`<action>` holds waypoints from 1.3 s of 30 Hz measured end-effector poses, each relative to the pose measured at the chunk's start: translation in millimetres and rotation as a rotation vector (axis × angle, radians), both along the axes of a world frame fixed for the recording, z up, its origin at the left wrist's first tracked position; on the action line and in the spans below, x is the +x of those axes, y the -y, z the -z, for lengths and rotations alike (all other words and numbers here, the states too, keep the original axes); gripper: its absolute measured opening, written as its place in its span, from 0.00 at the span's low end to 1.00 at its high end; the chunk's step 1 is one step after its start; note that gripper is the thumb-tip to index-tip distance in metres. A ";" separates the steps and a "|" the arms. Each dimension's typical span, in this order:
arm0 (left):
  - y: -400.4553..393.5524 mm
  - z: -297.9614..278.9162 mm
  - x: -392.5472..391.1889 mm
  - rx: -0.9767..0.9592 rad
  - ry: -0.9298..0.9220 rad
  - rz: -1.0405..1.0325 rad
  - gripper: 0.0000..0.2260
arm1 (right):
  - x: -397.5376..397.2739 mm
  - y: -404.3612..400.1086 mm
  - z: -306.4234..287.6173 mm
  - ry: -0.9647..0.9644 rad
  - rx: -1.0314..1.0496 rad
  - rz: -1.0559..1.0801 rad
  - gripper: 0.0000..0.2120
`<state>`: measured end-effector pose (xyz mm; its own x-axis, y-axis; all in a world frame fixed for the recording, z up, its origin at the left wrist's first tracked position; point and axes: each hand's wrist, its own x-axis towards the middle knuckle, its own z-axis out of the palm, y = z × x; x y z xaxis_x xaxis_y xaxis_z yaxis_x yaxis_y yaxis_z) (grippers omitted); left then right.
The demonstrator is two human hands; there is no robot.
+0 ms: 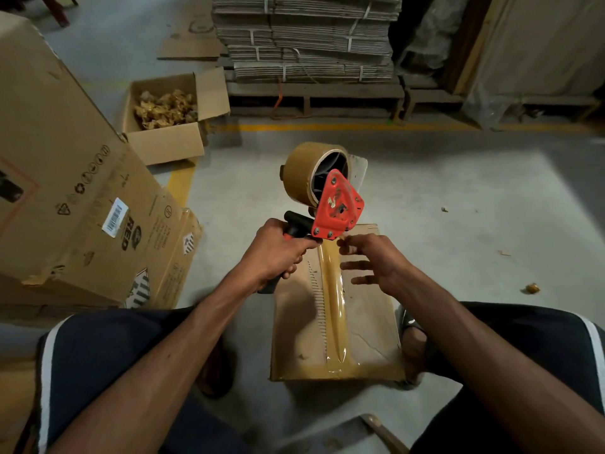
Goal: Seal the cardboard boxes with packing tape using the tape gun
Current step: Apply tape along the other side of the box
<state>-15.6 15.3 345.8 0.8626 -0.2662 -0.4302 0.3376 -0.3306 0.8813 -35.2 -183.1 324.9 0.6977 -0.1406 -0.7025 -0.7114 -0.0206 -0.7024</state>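
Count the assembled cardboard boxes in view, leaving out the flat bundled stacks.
3: the small box being taped between the person's knees, the open box of scraps on the floor beyond, and the large printed box at left. Others may be hidden.

A single wide-angle camera worn on the person's head looks forward and steeply down, close over both forearms and the knees. The flat brown cardboard box [337,322] on the grey concrete floor [458,224] sits at the centre of the view, near the lens. Farther ahead, the upper edge takes in a strapped stack of flattened cardboard sheets [307,37]. Straight lines bow toward the borders.
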 end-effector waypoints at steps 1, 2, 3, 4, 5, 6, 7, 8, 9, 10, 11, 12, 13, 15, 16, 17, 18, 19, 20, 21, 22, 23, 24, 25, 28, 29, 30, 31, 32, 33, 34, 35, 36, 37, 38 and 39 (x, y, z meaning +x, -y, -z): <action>-0.4 -0.2 0.7 0.012 0.016 0.009 0.10 | 0.2 -0.4 -0.5 0.028 -0.007 0.030 0.10; -0.9 -0.2 1.6 0.024 0.033 0.015 0.11 | 0.7 -0.1 -1.0 0.055 -0.020 0.051 0.09; -1.6 0.4 2.3 0.037 0.053 0.018 0.12 | 1.4 1.0 -1.9 0.084 -0.036 0.065 0.08; -2.7 0.7 2.7 0.052 0.073 0.022 0.12 | 2.8 2.5 -3.1 0.112 -0.054 0.076 0.08; -3.8 0.8 3.6 0.068 0.095 0.028 0.13 | 3.8 4.2 -4.8 0.142 -0.074 0.083 0.09; -5.2 0.3 5.0 0.090 0.124 0.039 0.13 | 5.2 6.4 -5.8 0.180 -0.097 0.088 0.09; -6.2 -1.0 7.1 0.120 0.156 0.057 0.13 | 6.5 9.1 -6.5 0.226 -0.130 0.086 0.10; -6.7 -2.6 9.9 0.156 0.188 0.080 0.13 | 7.1 11.6 -7.1 0.278 -0.173 0.080 0.11; -6.6 -3.4 13.2 0.192 0.214 0.103 0.13 | 6.8 13.8 -8.3 0.329 -0.217 0.077 0.11; -5.9 -2.5 16.6 0.231 0.230 0.121 0.12 | 5.4 15.7 -9.3 0.368 -0.257 0.079 0.11; -5.2 -0.5 19.2 0.276 0.240 0.129 0.11 | 3.5 17.3 -9.5 0.393 -0.281 0.091 0.11; -4.0 1.8 20.7 0.329 0.247 0.126 0.09 | 1.5 19.0 -8.7 0.405 -0.294 0.106 0.12; -2.2 4.4 21.0 0.390 0.259 0.121 0.07 | -0.2 20.7 -7.3 0.408 -0.304 0.122 0.13; 4.2 5.8 18.6 0.492 0.304 0.110 0.04 | -3.4 23.4 -3.7 0.393 -0.308 0.153 0.13; 7.3 4.6 18.5 0.522 0.321 0.099 0.04 | -3.8 24.2 -1.8 0.391 -0.304 0.176 0.13; 11.5 2.0 19.2 0.541 0.334 0.089 0.04 | -4.4 26.1 -1.1 0.395 -0.301 0.209 0.13; 14.1 -1.1 21.4 0.550 0.346 0.084 0.04 | -4.1 27.8 -1.1 0.399 -0.298 0.240 0.13; 15.8 -5.2 25.0 0.551 0.366 0.089 0.04 | -2.8 30.0 -1.5 0.404 -0.299 0.269 0.14; 17.0 -9.1 29.6 0.551 0.393 0.101 0.04 | -0.8 32.7 -1.9 0.404 -0.306 0.297 0.15; 17.9 -12.2 35.0 0.549 0.422 0.117 0.03 | 1.8 35.7 -2.3 0.401 -0.314 0.329 0.16; 18.7 -14.5 40.4 0.547 0.453 0.131 0.04 | 5.5 39.1 -2.3 0.394 -0.319 0.363 0.16; 20.1 -15.2 45.9 0.547 0.483 0.145 0.04 | 10.1 42.1 -2.2 0.385 -0.319 0.397 0.15; 22.0 -14.9 51.3 0.553 0.513 0.160 0.04 | 15.2 44.9 -1.5 0.373 -0.317 0.426 0.15; 24.6 -13.5 57.6 0.558 0.537 0.176 0.04 | 21.0 47.4 -0.3 0.358 -0.313 0.459 0.14; 28.9 -3.1 78.6 0.577 0.566 0.205 0.05 | 37.9 54.4 7.9 0.294 -0.296 0.578 0.13; 27.8 3.8 85.4 0.590 0.560 0.210 0.05 | 42.4 57.0 13.1 0.282 -0.293 0.605 0.13; 25.6 11.9 91.6 0.599 0.549 0.211 0.05 | 46.8 58.8 19.1 0.276 -0.298 0.610 0.13; 23.5 20.6 96.6 0.602 0.537 0.212 0.04 | 50.2 59.7 26.0 0.270 -0.308 0.601 0.12; 22.3 29.0 100.4 0.602 0.527 0.214 0.04 | 53.4 60.4 34.4 0.259 -0.318 0.593 0.12; 22.4 37.4 104.1 0.606 0.523 0.220 0.04 | 56.0 60.6 43.6 0.244 -0.323 0.595 0.12; 23.9 45.7 107.9 0.614 0.521 0.230 0.04 | 58.4 60.9 53.1 0.224 -0.326 0.605 0.12; 26.3 53.3 111.1 0.625 0.517 0.242 0.05 | 60.3 61.2 63.3 0.205 -0.339 0.618 0.12; 28.6 60.2 114.1 0.635 0.512 0.255 0.06 | 61.8 61.6 72.3 0.192 -0.366 0.625 0.10; 31.0 66.9 118.0 0.645 0.509 0.269 0.07 | 63.7 62.3 80.0 0.184 -0.391 0.623 0.08; 32.8 73.9 122.8 0.657 0.505 0.282 0.06 | 65.6 63.1 86.2 0.181 -0.409 0.619 0.07; 34.5 79.4 126.9 0.674 0.498 0.291 0.05 | 67.7 64.0 91.4 0.176 -0.421 0.621 0.07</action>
<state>111.3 -19.2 266.4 0.9291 -0.3296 -0.1675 -0.2117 -0.8457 0.4900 32.5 -247.1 233.5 0.5002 -0.7737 -0.3888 -0.5583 0.0551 -0.8278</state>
